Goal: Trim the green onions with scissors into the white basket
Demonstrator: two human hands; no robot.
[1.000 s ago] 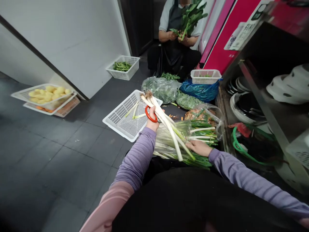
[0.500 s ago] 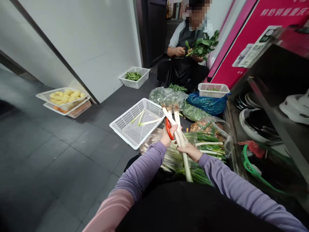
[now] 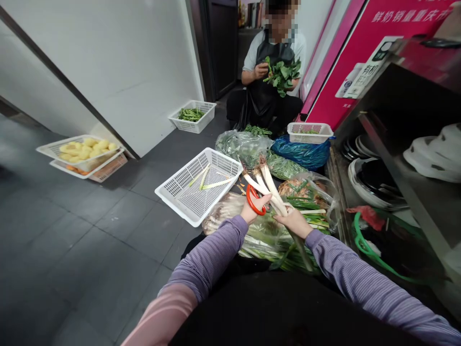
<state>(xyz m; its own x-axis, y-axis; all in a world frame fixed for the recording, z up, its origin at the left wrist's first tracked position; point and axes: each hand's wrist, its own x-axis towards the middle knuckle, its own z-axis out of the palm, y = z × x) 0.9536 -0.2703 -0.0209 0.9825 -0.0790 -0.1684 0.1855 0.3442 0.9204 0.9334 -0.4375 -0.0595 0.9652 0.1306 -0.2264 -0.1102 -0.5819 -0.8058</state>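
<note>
- With fingers of the left hand partly hidden behind the leeks, cannot make out what the red loop belongs to.
- Gripping leeks and red loop together in that hand; closed around the leeks lower down with the right hand — root ends up, above the plastic-wrapped greens.
- Holding the leeks at more of a slant than half a second ago.
</note>
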